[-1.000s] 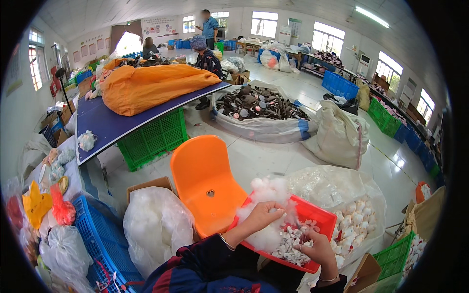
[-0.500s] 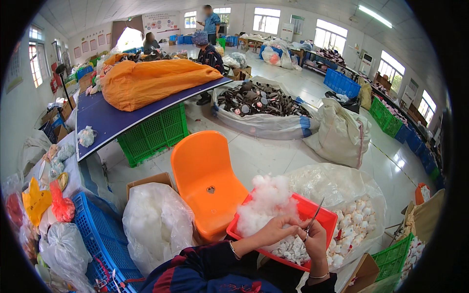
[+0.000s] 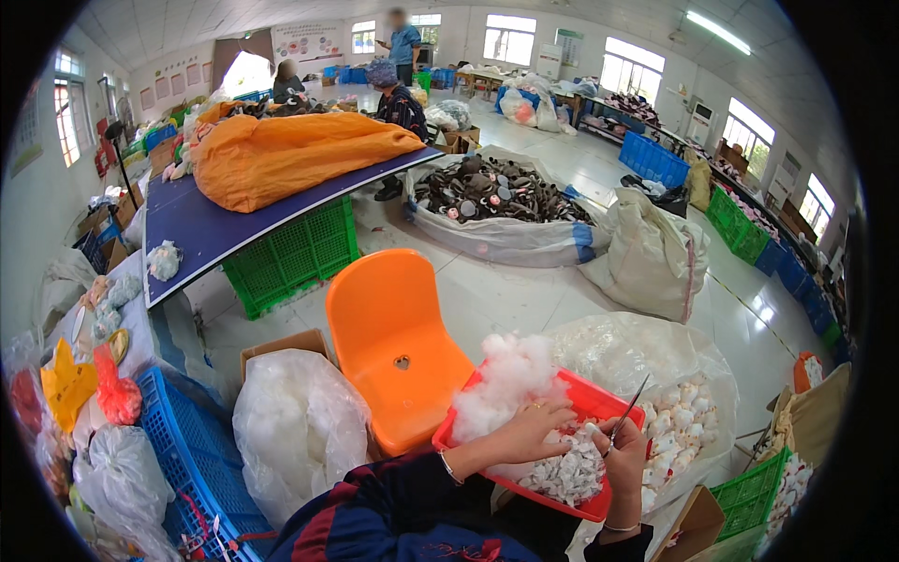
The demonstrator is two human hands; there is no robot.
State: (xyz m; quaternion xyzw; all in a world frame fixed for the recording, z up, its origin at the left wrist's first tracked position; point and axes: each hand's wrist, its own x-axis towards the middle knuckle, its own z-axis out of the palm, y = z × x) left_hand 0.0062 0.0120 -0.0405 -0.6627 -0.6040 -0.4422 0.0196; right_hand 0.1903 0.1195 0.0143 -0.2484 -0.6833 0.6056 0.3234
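Note:
A red tray (image 3: 599,513) rests at my lap, with a heap of white stuffing fluff (image 3: 510,375) at its far left and small crumpled white fabric pieces (image 3: 567,473) nearer me. My left hand (image 3: 529,436) lies over these, fingers stretched out and apart, the tips close to the fabric pieces. On the tray's right side, my right hand (image 3: 620,450) grips a slim pointed metal tool (image 3: 632,403), its tip up and to the right. Something small and white shows at the right fingertips; its shape is too small to make out.
Right of the tray lies a clear plastic bag (image 3: 609,347) of small white stuffed pieces (image 3: 684,421). An orange chair (image 3: 398,318) stands ahead, beside a bag of white stuffing (image 3: 300,431) and a blue crate (image 3: 201,450). People are farther back around a blue table (image 3: 178,225).
My hands, close together before, have moved apart. The left has opened and gone left over the fabric pieces; the right has shifted slightly right with the metal tool.

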